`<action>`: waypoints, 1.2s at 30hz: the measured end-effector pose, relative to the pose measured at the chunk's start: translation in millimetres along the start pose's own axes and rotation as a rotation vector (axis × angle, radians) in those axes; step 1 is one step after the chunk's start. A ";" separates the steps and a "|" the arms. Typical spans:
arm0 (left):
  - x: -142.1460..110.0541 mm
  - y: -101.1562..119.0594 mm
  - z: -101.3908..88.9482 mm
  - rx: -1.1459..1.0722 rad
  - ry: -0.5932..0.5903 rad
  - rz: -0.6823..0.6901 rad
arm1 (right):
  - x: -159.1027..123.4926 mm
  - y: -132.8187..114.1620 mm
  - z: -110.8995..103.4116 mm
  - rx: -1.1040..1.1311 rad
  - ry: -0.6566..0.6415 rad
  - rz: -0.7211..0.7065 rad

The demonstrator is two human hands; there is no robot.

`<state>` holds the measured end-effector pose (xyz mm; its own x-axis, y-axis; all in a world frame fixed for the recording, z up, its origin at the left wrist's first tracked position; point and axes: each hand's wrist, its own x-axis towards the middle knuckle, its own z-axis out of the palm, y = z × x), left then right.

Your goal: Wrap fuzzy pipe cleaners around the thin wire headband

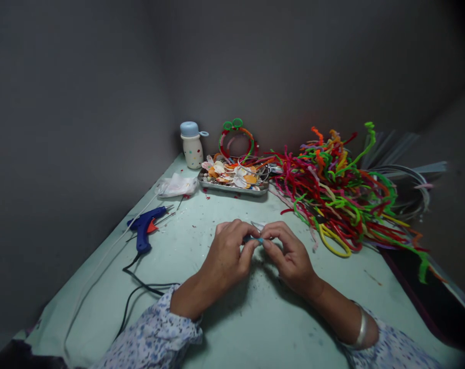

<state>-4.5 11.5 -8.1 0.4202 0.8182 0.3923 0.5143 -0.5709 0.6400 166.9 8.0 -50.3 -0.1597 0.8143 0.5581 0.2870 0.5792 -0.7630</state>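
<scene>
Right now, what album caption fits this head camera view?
Left hand and right hand pinch a small blue piece over a pale green table, beside a blue glue gun and multicoloured pipe cleaners.

A small teal scrap shows between the left hand and right hand. The sleeves are pale with blue floral speckles. Left of the hands, the glue gun is blue with an orange patch. Beyond them, the bottle is cream with coloured dots under a pale blue cap; further right, pipe cleaners run red, green, orange and yellow across the pale green bench.
</scene>
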 end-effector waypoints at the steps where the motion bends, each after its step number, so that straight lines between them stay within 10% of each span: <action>1: 0.0 -0.1 0.2 -0.001 -0.001 0.000 | 0.2 0.0 0.0 0.013 -0.012 0.005; 36: -0.1 3.1 -3.1 0.053 -0.067 -0.055 | -1.9 2.2 1.2 -0.149 0.066 -0.085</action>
<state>-5.3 9.8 -4.1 0.4386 0.8429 0.3117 0.5756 -0.5299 0.6229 166.8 7.7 -53.5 -0.1282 0.7556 0.6424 0.4129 0.6296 -0.6581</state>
